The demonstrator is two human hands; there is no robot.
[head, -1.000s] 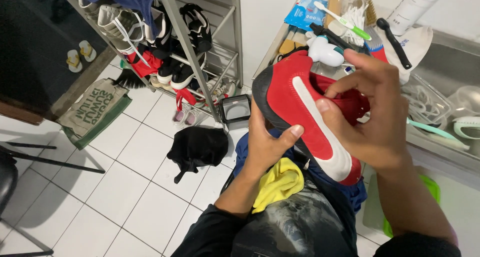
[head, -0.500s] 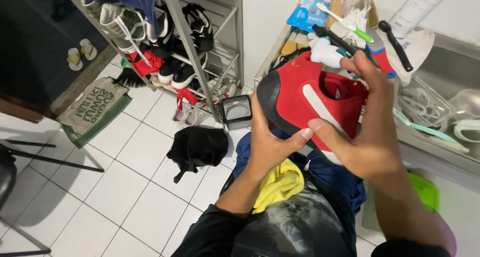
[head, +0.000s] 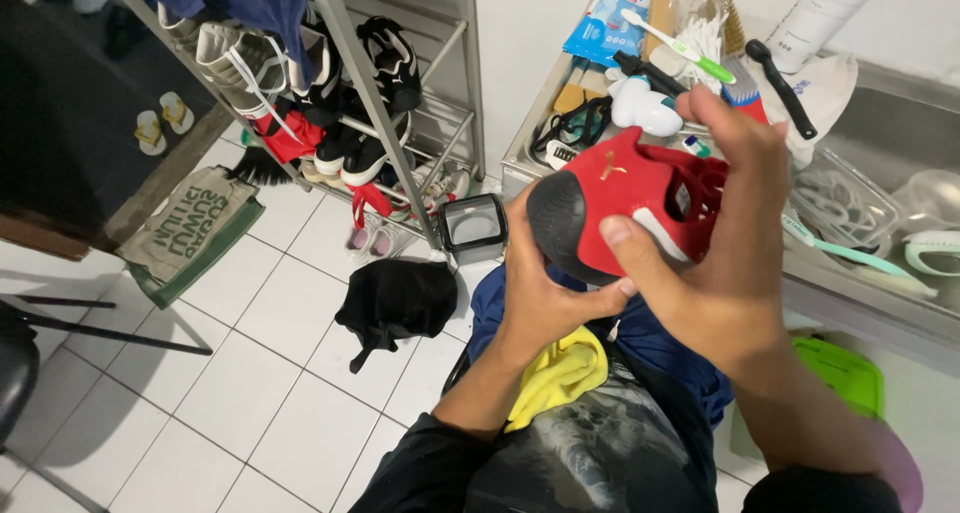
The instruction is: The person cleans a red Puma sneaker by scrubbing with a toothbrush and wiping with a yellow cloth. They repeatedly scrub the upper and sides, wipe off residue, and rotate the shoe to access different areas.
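One red shoe (head: 640, 198) with black toe cap, held up in front of the chest, toe end pointing left, over the front edge of the steel counter (head: 880, 303). Two hands on it. Left hand (head: 545, 288) cupped under the toe, fingers closed against the underside. Right hand (head: 725, 253) wrapped over the top and far side, thumb pressed on the near side, fingers curled around the shoe opening.

On the counter's left corner: one white-and-green toothbrush (head: 675, 45), one black-handled brush (head: 780, 78), one blue packet (head: 610, 18), one white bottle (head: 645, 113).

On lap: one yellow cloth (head: 560, 373). On white floor tiles: one black garment (head: 395, 303), one small square clear box (head: 472, 228). Shoe rack (head: 380, 113) at left, several pairs, exact count not clear.
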